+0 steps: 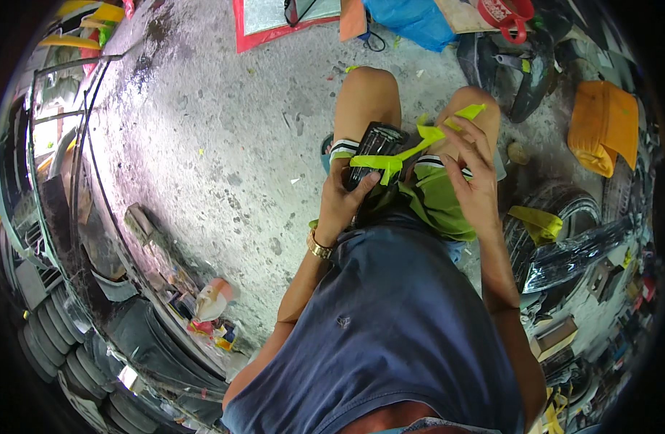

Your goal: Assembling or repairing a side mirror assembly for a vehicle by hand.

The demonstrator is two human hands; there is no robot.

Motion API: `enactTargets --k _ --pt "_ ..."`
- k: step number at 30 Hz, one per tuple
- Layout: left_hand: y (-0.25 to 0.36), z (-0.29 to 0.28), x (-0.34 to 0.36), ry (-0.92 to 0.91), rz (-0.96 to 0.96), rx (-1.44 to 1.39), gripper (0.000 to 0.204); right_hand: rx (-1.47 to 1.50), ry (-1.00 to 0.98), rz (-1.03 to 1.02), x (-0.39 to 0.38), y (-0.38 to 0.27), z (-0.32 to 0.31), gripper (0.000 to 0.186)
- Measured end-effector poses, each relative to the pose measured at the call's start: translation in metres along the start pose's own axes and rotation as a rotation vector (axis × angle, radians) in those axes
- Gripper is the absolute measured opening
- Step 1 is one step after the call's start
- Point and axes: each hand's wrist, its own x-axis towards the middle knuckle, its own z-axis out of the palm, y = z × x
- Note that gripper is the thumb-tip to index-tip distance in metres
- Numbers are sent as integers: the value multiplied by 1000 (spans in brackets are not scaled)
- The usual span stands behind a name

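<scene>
- By the left hand [347, 192], a dark, glossy, plastic-wrapped bundle [378, 137] is gripped; the fingers are closed around its near-left side, and the thumb is laid across the near end.
- Around the bundle, a bright yellow-green, flat, flexible strip [376, 162] is passed, with a short tail hanging toward the near side; its longer run is stretched up to the right.
- By the right hand [477, 170], half-curled, that longer run is held at the fingertips, above the right knee; the thumb is kept apart from the forefinger.
- On the left wrist a gold-coloured metal watch [319, 246] is worn.
- The bundle is held above the lap, near the left knee, over green shorts [437, 199] with striped hems.
- To the right, a black rubber tyre [526, 235] is laid flat, with a folded yellow plastic piece [541, 224] on it and a long black plastic-wrapped package [578, 253] leaned across.
- Farther right, a bulky orange-yellow container [602, 123] is seen.
- On the far side, a blue plastic sheet [412, 22] and a red plastic mug [507, 13] are placed beyond the grey concrete floor [238, 130].
</scene>
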Motion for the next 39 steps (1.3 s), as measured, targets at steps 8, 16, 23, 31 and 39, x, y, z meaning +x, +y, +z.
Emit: enactTargets --k 8,16,23,31,39 --pt "11 2 3 -56 -288 -604 41 700 293 -6 -30 7 39 35" --pt "24 1 -1 3 -401 -625 34 1569 484 397 0 43 20 32" --pt "17 -3 -5 -4 -484 -652 39 975 -299 524 -16 24 86 17" --pt "20 0 -6 -1 -478 -728 42 997 -344 461 -8 22 115 20" --pt "4 -13 -6 -470 -541 -1216 58 973 -198 492 0 54 96 11"
